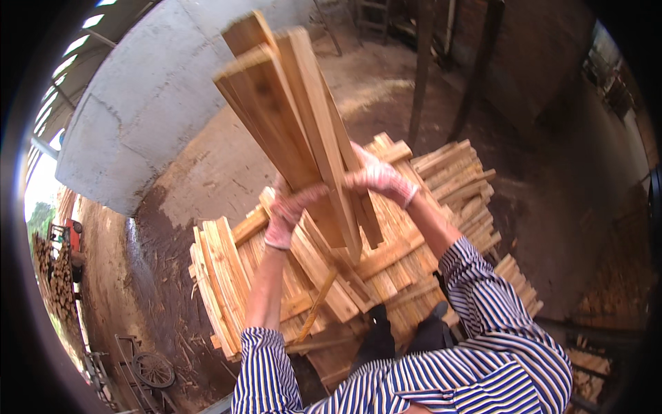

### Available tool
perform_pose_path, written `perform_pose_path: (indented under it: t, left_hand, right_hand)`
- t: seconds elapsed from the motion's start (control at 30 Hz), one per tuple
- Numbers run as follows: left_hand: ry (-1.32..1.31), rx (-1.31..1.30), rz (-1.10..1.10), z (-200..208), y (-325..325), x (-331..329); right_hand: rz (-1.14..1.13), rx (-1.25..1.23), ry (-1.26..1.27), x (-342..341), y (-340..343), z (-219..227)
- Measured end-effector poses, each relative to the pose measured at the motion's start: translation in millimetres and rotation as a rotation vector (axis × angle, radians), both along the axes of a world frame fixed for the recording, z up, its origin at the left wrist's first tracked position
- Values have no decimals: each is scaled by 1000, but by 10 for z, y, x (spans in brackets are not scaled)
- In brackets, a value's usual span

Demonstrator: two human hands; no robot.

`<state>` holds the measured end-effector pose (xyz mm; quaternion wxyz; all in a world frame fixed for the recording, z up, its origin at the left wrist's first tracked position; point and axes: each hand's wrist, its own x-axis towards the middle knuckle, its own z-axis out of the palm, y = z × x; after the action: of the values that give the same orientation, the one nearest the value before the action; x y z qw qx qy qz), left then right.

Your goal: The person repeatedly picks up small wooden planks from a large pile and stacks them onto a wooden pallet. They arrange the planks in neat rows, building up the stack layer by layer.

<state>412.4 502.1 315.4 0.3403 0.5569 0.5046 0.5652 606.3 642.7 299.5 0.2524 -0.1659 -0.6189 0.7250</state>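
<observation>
Between my two gloved hands a bundle of several wooden boards [276,114] stands upright, its upper ends spread a little apart and tilted to the left. My left hand [293,212] wraps round the bundle's left side, low down. On the right side my right hand [381,178] grips the boards, slightly higher. Both gloves look pinkish white. Beneath the bundle lies a broad stack of sawn boards [393,259], laid side by side with some pieces crossing them. Part of each hand's fingers is hidden by the wood.
A grey concrete wall [148,103] curves along the back left. Dark posts [476,72] stand at the far right. At the lower left are a spoked wheel [153,370] and, farther out, piled logs [58,279] beside a red vehicle [74,234]. More wood [586,366] lies at the lower right.
</observation>
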Motion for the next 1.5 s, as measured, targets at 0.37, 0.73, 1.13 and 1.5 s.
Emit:
perform_pose_path:
  t: [0.37,0.73,1.13,1.5]
  left_hand:
    - [-497,-785,301,-855,-59,346]
    - [70,-708,905,-1988,-1477,-287]
    - [51,-962,630,-1392,-1055,-187]
    - [653,-965,368,-1254,-2476,442]
  right_hand:
    - [-158,40,-787,241,-239,-603]
    - [-491,370,-928,751,-830,-1287]
    - [-423,360,-979,159,-1347,-834]
    - [-239,841,-920,534,-1296,-1215]
